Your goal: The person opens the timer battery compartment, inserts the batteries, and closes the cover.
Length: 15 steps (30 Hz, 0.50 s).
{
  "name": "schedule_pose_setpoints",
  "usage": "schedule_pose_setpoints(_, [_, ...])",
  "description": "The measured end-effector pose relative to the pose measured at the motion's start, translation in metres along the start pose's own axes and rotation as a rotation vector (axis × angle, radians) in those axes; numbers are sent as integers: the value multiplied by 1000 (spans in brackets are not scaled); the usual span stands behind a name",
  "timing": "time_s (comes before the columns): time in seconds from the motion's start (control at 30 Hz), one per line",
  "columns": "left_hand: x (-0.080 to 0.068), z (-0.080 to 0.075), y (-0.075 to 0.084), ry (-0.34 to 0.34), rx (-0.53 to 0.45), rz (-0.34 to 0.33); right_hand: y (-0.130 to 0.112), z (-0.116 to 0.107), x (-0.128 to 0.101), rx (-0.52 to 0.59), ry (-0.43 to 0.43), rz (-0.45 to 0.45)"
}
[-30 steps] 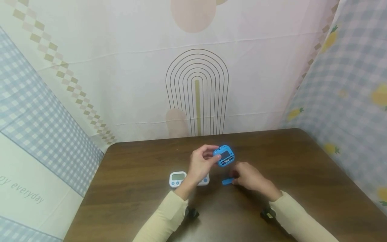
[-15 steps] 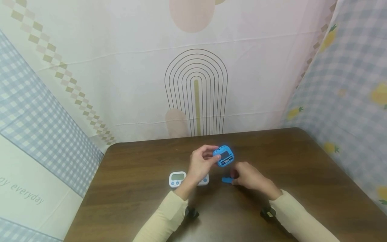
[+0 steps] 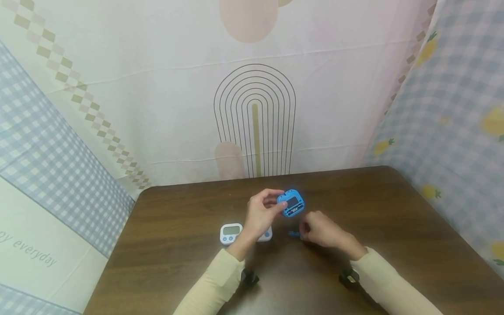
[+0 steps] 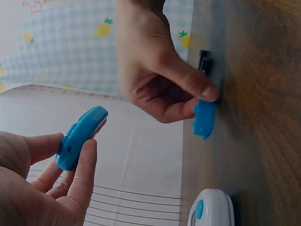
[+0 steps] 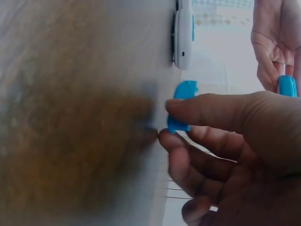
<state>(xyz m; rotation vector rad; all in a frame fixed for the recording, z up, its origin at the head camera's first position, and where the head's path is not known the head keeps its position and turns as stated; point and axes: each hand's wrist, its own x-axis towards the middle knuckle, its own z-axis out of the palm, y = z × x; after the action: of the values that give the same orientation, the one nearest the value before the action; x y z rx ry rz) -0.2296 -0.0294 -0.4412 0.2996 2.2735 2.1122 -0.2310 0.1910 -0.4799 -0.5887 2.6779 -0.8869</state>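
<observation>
Two hands work close together: the left hand (image 3: 261, 214) grips the blue timer body (image 3: 292, 203) above the counter (image 3: 393, 227), while the right hand (image 3: 320, 229), lower and nearer, pinches the small blue cover (image 4: 203, 118) (long axis toward the timer).

A white timer (image 3: 231, 232) lies on the brown table (image 3: 393, 227).
</observation>
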Motion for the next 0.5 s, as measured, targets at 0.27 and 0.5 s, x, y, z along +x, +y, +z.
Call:
schedule_pose_setpoints(0.27, [1, 0, 1, 2, 9, -17, 1, -4, 3, 50, 50, -27])
schedule_pose_setpoints(0.5, [0, 0, -1, -5, 15, -8, 3, -8, 3, 99, 70, -84])
